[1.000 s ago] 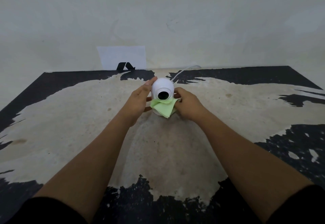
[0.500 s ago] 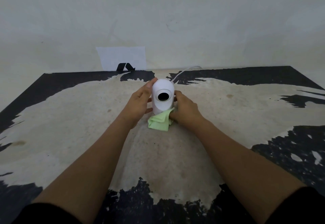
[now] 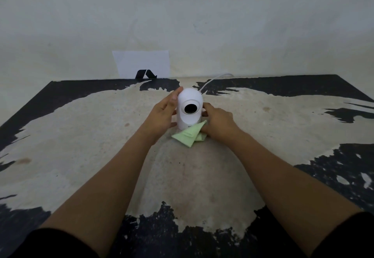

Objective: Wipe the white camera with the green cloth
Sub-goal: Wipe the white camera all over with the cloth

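The white camera (image 3: 189, 110) stands upright in the middle of the worn table, its round black lens facing me. My left hand (image 3: 162, 114) cups its left side, fingers reaching up to the top. My right hand (image 3: 217, 122) is against the camera's right side and pinches the folded green cloth (image 3: 189, 135). The cloth lies on the table at the camera's foot, in front and to the right, with its free corner pointing toward me.
A white cable (image 3: 212, 79) runs from behind the camera to the back wall. A white sheet with a black mark (image 3: 141, 64) leans on the wall at the table's far edge. The table top (image 3: 81, 146) is black with large worn pale patches.
The green cloth has gone from just under the lens down to the table at the camera's base, my right hand moving down with it. My left hand has stayed on the camera.
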Tool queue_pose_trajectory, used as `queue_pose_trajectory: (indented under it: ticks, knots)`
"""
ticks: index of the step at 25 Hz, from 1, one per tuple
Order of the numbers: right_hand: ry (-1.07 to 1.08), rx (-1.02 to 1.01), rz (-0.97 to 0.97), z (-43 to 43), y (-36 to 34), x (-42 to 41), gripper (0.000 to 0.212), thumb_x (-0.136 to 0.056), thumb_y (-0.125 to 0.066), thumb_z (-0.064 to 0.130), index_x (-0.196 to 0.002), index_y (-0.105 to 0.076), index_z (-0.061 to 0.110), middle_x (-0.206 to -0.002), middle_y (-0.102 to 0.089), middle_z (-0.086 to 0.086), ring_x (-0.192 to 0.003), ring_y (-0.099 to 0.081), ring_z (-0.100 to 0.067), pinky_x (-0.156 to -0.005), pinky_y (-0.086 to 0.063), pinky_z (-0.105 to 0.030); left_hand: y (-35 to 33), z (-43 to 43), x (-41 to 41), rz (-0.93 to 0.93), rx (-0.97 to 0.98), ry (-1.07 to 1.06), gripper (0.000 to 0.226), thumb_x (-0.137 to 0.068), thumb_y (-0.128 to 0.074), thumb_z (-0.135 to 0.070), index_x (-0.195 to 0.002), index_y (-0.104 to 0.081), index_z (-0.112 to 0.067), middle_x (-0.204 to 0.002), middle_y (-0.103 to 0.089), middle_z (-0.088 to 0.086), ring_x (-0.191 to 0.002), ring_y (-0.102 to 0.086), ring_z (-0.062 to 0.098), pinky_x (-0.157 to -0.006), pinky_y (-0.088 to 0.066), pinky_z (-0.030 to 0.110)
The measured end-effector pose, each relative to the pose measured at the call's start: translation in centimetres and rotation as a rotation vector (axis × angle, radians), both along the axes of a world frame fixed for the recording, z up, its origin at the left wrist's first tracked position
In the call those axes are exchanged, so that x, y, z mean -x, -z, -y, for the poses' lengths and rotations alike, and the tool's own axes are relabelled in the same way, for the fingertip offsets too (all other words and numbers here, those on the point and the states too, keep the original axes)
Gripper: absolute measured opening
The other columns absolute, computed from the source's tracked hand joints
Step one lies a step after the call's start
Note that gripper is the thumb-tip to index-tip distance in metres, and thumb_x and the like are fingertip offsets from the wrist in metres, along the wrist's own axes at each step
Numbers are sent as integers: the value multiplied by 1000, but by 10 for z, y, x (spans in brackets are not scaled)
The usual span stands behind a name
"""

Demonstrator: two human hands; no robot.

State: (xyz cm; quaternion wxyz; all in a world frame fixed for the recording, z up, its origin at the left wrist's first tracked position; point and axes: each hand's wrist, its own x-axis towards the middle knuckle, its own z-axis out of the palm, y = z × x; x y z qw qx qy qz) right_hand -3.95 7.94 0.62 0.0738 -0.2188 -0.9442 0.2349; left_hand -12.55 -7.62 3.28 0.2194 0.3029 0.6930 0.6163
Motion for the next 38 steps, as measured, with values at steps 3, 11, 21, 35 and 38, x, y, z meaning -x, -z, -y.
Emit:
queue_pose_trajectory:
  ticks: [3,11,21,35,38]
  knots:
    - [13,-13,-95,-13,-4,-9,26,-80,-56,14,-103,-67,16,-103,-72,-10,-97,-62,-32,-81,-48,-37,-1,0,1,-27,36,2,44,-96,-35,-47,-139,-40,-41,-129,-49,-14,-105,-55,4,-78,-50,25]
    - [-56,392,-269,9,-11,-39,16,-82,-58,9,-83,-71,20,-70,-64,9,-62,-54,-6,-57,-42,-20,7,20,-15,-284,104,-143,44,-91,-50,-45,-134,-39,-46,-129,-46,-1,-106,-52,13,-91,-44,28]
    - [102,599,-460,13,-31,-25,30,-90,-53,23,-119,-58,29,-109,-59,7,-93,-59,-15,-80,-50,-33,31,30,-8,-501,358,-172,3,-80,-66,-14,-79,-67,-16,-77,-65,6,-70,-55,19,-63,-40,27]
    - [-24,487,-466,26,-40,-7,36,-96,-45,30,-129,-56,26,-140,-53,5,-124,-50,-12,-110,-38,-37,29,6,19,-473,325,-216,29,-72,-76,-30,-68,-60,-6,-57,-53,1,-55,-46,16,-53,-34,30]
    - [-23,500,-472,25,-43,-8,35,-97,-44,31,-128,-57,26,-139,-53,4,-119,-48,-6,-109,-38,-36,23,7,24,-427,290,-192,27,-73,-76,-27,-71,-62,-4,-57,-53,0,-53,-44,13,-53,-33,28]
